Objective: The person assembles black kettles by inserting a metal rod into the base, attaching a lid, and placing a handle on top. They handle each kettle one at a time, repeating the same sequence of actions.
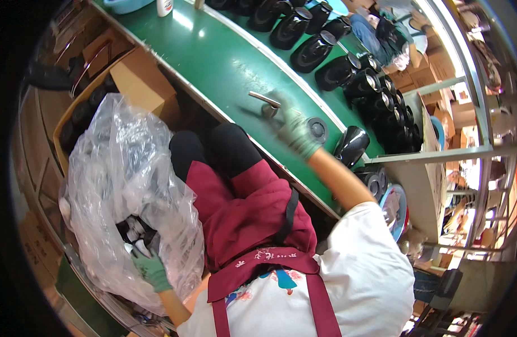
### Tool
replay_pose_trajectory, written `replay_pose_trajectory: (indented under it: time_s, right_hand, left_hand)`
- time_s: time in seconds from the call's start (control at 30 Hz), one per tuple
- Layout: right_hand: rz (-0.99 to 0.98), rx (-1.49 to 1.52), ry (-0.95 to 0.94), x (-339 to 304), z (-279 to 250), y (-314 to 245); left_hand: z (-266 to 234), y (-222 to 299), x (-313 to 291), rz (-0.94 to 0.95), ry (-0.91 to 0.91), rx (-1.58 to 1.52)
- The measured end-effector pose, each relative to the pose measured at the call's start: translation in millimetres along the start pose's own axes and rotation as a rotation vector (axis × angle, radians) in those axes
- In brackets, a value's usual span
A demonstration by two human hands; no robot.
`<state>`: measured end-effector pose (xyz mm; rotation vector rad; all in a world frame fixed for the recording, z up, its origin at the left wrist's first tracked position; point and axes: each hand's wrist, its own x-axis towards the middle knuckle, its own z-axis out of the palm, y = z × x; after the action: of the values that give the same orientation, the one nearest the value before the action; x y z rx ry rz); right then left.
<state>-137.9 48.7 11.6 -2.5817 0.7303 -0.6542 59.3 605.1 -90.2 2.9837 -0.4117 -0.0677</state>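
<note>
My right hand, in a grey-green glove, is closed around a T-shaped metal tool with a shiny bar across its top. Motion blurs the fingers. The tool is over the green bench, beside a round dark disc-shaped part lying flat. My left hand, gloved alike, is at the opening of a large clear plastic bag to my left. Its pale fingertips are stretched apart near black and white pieces inside. I see nothing held in it, though the bag hides part of the view.
A glossy black rounded housing lies right of the disc. Several similar black housings stand beyond a white rail on the green bench. A cardboard box with dark parts is at the left. Another person sits across the bench.
</note>
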Motion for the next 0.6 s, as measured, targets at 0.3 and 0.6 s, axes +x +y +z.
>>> replay_pose_trajectory:
  time_s: [0.3, 0.6]
  right_hand:
    - [1.044, -0.864, 0.067, -33.6, -161.4, 304.6]
    - [0.87, -0.73, 0.079, -33.9, -179.9, 425.3]
  left_hand:
    - [-67.8, 200.1, -10.0, 0.66, -0.314, -0.808]
    - [-54.0, 257.2, -24.3, 0.61, -0.421, -0.579]
